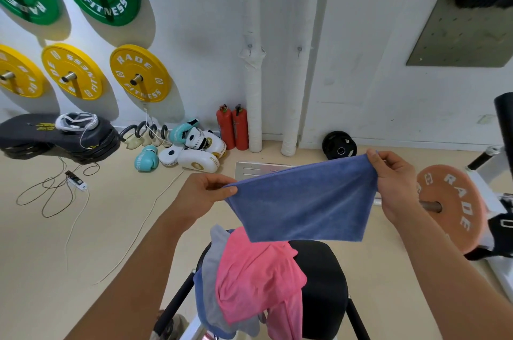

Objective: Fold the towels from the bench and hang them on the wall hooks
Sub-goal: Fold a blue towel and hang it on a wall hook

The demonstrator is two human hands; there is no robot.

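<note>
I hold a blue towel [302, 201] stretched out in the air above the black bench [327, 284]. My left hand [202, 195] pinches its left top corner and my right hand [394, 181] pinches its right top corner. The towel hangs doubled, its lower edge just over the pile. On the bench lie a crumpled pink towel [258, 278], a grey towel [213, 278] and another blue one [201, 309] beneath. Two small wall hooks [249, 47] [299, 49] sit on the white wall ahead, nothing hanging on them.
Green and yellow weight plates [138, 73] hang on the left wall. Boxing gloves and pads [194, 148], two red fire extinguishers [233, 126], cables [55, 187] and stacked black pads [55, 140] lie on the floor. A barbell with an orange plate [455, 201] stands at right.
</note>
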